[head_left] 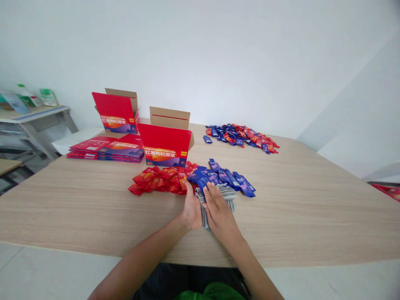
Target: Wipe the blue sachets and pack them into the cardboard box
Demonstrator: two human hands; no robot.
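Note:
Both my hands rest together on a grey striped cloth [229, 195] lying on the wooden table [93, 208]. My left hand [191, 208] curls against the cloth's left edge. My right hand [218, 210] lies flat over the cloth, fingers stretched toward a row of blue sachets [229, 178]. To the left of these is a heap of red sachets [158, 181]. An open red box [165, 146] stands just behind both heaps.
A second open red box [117, 111] stands at the back left behind a stack of flat red cartons [108, 149]. A mixed pile of blue and red sachets [240, 136] lies at the back. A shelf table [34, 112] stands far left.

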